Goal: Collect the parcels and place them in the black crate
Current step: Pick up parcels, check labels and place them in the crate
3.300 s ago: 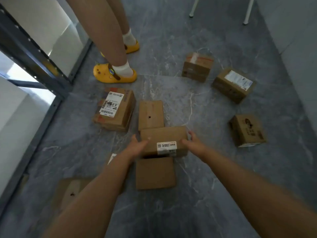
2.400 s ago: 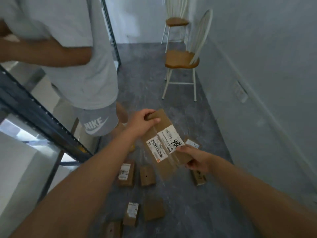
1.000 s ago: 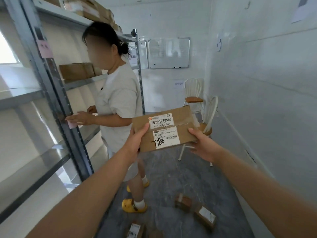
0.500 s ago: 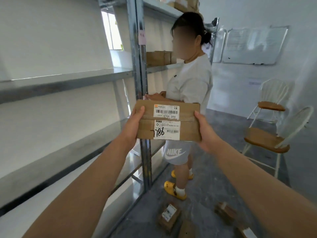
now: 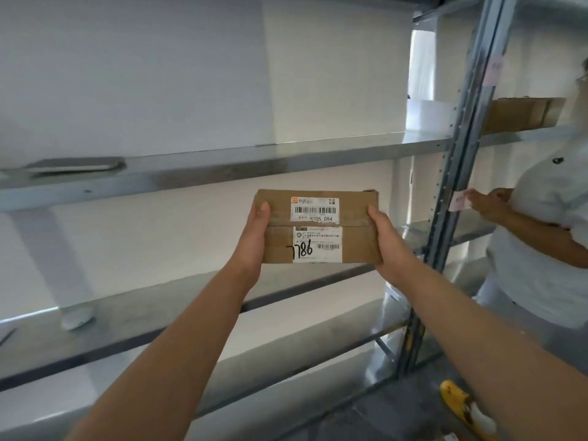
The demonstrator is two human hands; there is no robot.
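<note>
While your left grip point(image 5: 254, 237) and right grip point(image 5: 386, 241) each clasp one short end of the parcel point(image 5: 318, 227), its long axis lies level between them.

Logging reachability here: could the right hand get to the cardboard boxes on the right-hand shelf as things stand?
Probably not: the right hand grips the parcel, and the shelf upright and another person stand between it and the cardboard boxes.
</note>
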